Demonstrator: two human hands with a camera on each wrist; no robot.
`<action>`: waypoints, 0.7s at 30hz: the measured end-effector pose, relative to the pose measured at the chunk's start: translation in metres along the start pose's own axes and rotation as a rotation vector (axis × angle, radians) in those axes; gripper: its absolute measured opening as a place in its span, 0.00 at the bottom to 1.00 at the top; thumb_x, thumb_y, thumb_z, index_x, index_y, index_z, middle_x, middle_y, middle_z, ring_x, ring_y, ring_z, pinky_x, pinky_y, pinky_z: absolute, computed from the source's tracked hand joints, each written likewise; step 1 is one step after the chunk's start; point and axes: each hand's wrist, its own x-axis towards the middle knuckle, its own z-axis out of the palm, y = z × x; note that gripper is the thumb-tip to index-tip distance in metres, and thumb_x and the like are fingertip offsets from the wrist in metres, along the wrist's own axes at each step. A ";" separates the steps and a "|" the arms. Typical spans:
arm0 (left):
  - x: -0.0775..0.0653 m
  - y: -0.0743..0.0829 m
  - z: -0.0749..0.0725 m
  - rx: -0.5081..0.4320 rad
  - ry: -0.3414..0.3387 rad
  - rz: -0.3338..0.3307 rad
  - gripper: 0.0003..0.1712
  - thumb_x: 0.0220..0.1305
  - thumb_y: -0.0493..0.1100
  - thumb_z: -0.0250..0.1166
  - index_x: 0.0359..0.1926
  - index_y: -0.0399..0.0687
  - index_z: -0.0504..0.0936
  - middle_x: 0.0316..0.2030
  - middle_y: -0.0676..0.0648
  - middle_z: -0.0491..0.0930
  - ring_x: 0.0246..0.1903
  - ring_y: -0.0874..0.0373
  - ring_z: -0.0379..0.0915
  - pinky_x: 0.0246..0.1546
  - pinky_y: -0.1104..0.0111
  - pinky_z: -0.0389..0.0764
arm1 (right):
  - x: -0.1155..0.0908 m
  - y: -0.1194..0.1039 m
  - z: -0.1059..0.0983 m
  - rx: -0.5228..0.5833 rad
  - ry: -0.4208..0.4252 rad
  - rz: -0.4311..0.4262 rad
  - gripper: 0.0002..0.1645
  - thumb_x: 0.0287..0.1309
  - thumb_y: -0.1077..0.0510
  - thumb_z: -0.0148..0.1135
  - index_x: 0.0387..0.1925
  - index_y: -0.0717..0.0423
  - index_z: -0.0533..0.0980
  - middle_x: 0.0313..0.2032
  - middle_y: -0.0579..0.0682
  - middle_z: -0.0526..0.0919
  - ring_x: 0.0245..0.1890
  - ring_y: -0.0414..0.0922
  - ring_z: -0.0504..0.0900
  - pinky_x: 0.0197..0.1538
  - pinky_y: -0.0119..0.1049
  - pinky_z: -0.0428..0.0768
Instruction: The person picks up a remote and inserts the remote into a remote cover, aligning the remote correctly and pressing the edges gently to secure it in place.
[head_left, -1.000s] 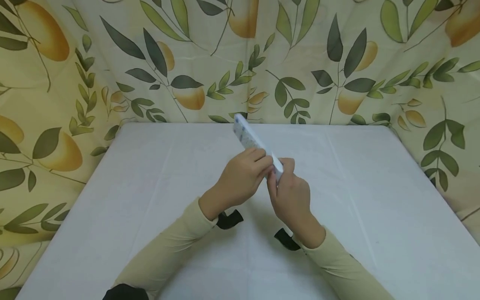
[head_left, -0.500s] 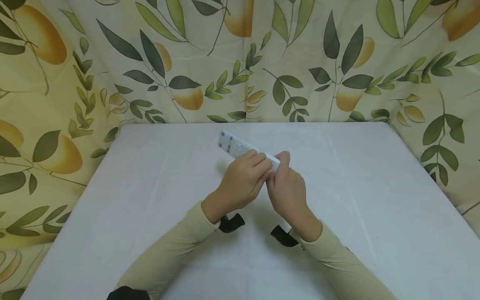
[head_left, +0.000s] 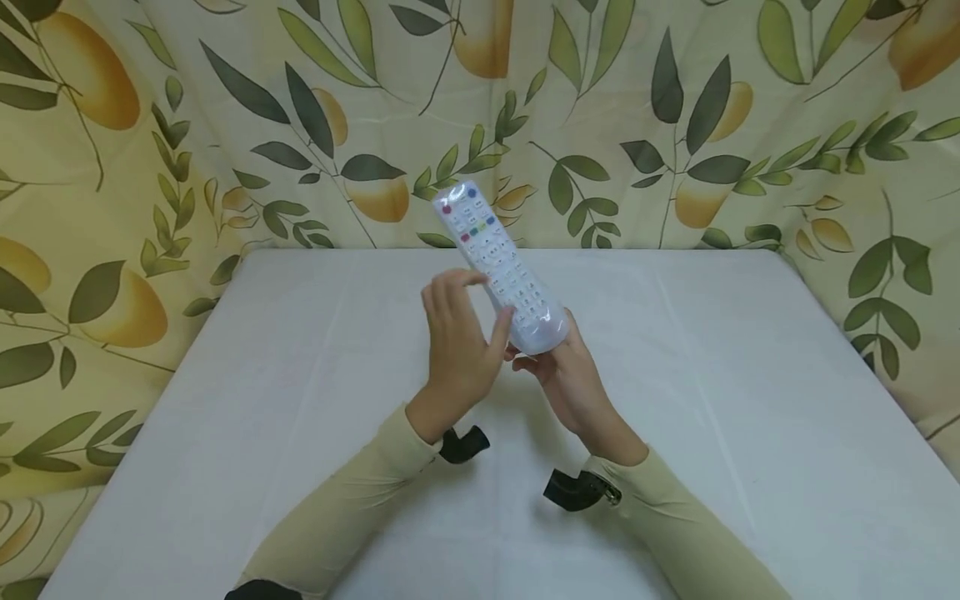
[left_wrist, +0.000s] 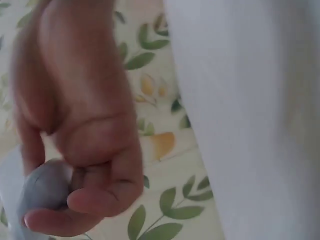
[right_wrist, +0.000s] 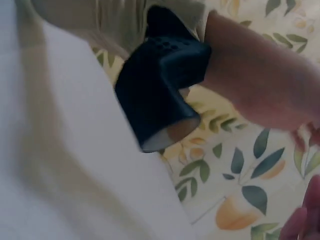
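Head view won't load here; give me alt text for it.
A person's right hand grips a white remote above a white table, buttons facing the camera. The left hand is at its edge. Behind is leaf-and-fruit patterned cloth.

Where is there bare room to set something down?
On the white tabletop: between the left beige fabric sleeve and the left edge; between the right beige sleeve and the right edge. Crowded: the centre, below the left hand, the right hand and the white oblong remote control.
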 end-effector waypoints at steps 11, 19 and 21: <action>0.018 -0.021 -0.015 -0.950 -0.351 -0.403 0.27 0.75 0.43 0.34 0.69 0.34 0.51 0.63 0.32 0.62 0.63 0.40 0.62 0.67 0.53 0.60 | -0.002 -0.004 -0.009 -0.185 -0.087 0.028 0.29 0.59 0.71 0.44 0.61 0.54 0.59 0.52 0.40 0.69 0.50 0.37 0.71 0.51 0.27 0.73; 0.010 -0.015 -0.013 -0.658 -0.345 -0.270 0.25 0.75 0.42 0.39 0.68 0.36 0.54 0.57 0.34 0.71 0.56 0.43 0.72 0.58 0.54 0.73 | -0.008 -0.017 -0.005 -0.319 0.067 -0.076 0.10 0.59 0.65 0.45 0.41 0.59 0.69 0.39 0.39 0.75 0.44 0.39 0.73 0.48 0.31 0.72; 0.008 -0.013 -0.014 -0.609 -0.348 -0.215 0.25 0.75 0.41 0.40 0.68 0.36 0.53 0.57 0.34 0.72 0.54 0.43 0.74 0.55 0.54 0.75 | -0.009 -0.020 -0.002 -0.319 0.098 -0.059 0.07 0.62 0.61 0.44 0.37 0.58 0.69 0.37 0.40 0.74 0.42 0.40 0.73 0.46 0.32 0.73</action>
